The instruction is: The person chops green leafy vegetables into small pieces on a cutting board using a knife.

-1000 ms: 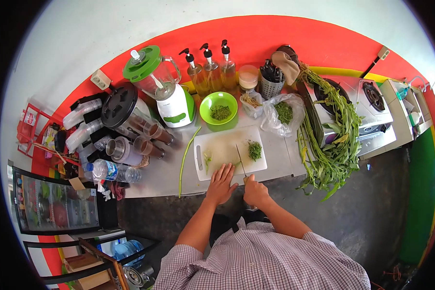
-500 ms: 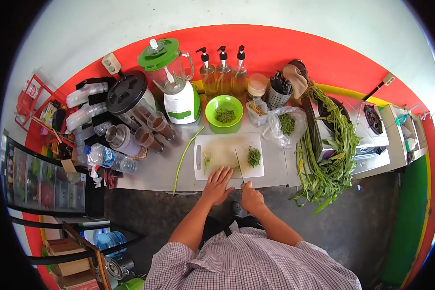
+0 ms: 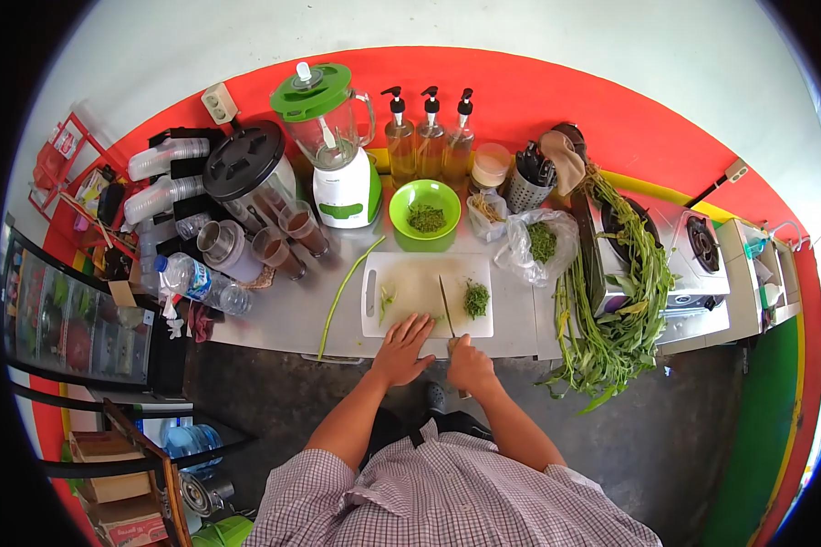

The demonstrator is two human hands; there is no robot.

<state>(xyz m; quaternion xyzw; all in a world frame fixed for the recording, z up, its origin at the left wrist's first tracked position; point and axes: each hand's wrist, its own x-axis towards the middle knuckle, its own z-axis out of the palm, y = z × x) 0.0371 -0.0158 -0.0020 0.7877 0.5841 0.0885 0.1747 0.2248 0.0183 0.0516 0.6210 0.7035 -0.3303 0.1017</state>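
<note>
My right hand (image 3: 471, 367) is wrapped round the handle of a knife (image 3: 446, 304), whose blade points away over the white cutting board (image 3: 424, 264). At the board's front edge lies my left hand (image 3: 402, 350), palm down, its fingertips on the board left of the blade. Chopped greens (image 3: 475, 298) form a small pile on the board's right side. Pale green scraps (image 3: 387, 300) lie on its left side. A long green stem (image 3: 344, 294) rests on the counter left of the board. Behind the board, a green bowl (image 3: 425, 216) holds chopped greens.
A blender (image 3: 342, 190), pump bottles (image 3: 430, 142) and a knife holder (image 3: 527, 190) line the back. A plastic bag (image 3: 537, 247) of greens and leafy stalks (image 3: 611, 319) are on the right, by a stove (image 3: 693, 255). Glasses (image 3: 303, 228) and a water bottle (image 3: 203, 284) stand left.
The view has shifted. My right hand has drawn the knife back slightly towards me, and more of its blade shows clearly. My left hand stays flat at the board's front edge.
</note>
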